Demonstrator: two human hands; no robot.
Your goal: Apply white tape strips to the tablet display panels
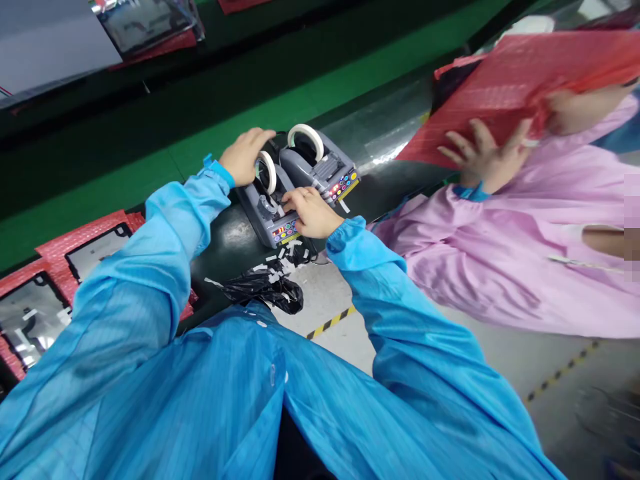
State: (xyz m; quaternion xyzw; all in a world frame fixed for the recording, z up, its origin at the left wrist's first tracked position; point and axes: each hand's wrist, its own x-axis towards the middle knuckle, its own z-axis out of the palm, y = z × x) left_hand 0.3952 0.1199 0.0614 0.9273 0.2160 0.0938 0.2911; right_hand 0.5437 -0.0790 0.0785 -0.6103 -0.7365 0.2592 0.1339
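Two grey automatic tape dispensers stand side by side at the bench edge. The left tape dispenser (257, 217) carries a white tape roll (271, 175) and has lit coloured buttons on its front. My left hand (246, 157) lies along the far left side of this dispenser, fingers stretched out beside the roll. My right hand (314, 213) reaches over its front top with bent fingers; whatever is between the fingertips is hidden. Close to its right, the second tape dispenser (320, 167) holds another white tape roll (313, 139), and a short tape strip (344, 206) hangs from its front.
Below the dispensers, a black plastic bag (270, 290) is covered with tape scraps. Flat dark-framed panels (37, 310) lie on red bubble wrap (80, 233) at left. A co-worker in a pink smock (480, 247) handles a red bubble-wrap sheet (505, 87) at right.
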